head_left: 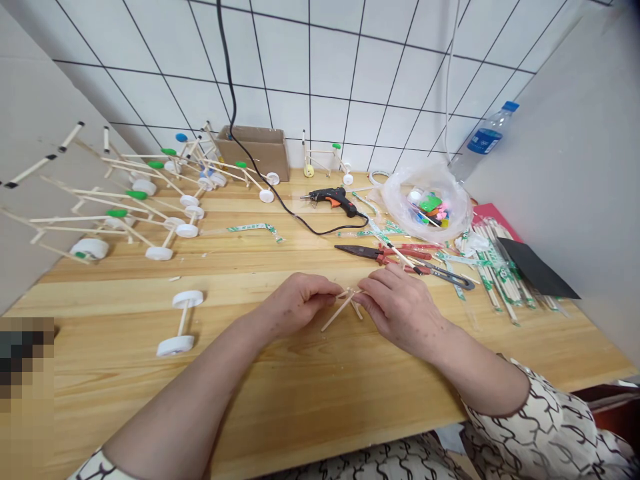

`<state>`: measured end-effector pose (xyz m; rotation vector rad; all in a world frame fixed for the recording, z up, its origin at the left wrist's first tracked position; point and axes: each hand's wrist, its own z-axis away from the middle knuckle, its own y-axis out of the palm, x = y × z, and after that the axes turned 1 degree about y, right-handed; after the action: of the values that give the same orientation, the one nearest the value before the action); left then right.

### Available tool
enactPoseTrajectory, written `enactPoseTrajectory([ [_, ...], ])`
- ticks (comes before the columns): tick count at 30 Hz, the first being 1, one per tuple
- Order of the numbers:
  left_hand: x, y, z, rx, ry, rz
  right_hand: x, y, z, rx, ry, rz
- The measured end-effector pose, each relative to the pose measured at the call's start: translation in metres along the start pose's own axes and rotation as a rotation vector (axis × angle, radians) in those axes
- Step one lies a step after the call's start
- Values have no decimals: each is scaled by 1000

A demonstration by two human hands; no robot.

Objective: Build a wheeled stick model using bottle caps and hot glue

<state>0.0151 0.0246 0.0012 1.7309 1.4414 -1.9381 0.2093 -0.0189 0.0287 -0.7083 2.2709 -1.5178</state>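
Left hand (295,305) and right hand (403,310) pinch the stick frame (336,313), probably super light but snappable, so hold near the joint (351,292).

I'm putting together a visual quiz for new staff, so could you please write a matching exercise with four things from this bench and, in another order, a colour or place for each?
Things:
1. sticks
2. glue gun
3. bottle
4. pliers

Descriptions:
A. blue cap
B. between left hand and right hand
C. red handles
D. black, orange trigger

Pairs: 1-B, 2-D, 3-A, 4-C
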Motion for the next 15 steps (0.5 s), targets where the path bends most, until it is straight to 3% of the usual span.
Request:
enactPoseTrajectory([
  [15, 0, 0, 0, 4, -10, -1, 0, -1, 0, 6, 6, -5],
])
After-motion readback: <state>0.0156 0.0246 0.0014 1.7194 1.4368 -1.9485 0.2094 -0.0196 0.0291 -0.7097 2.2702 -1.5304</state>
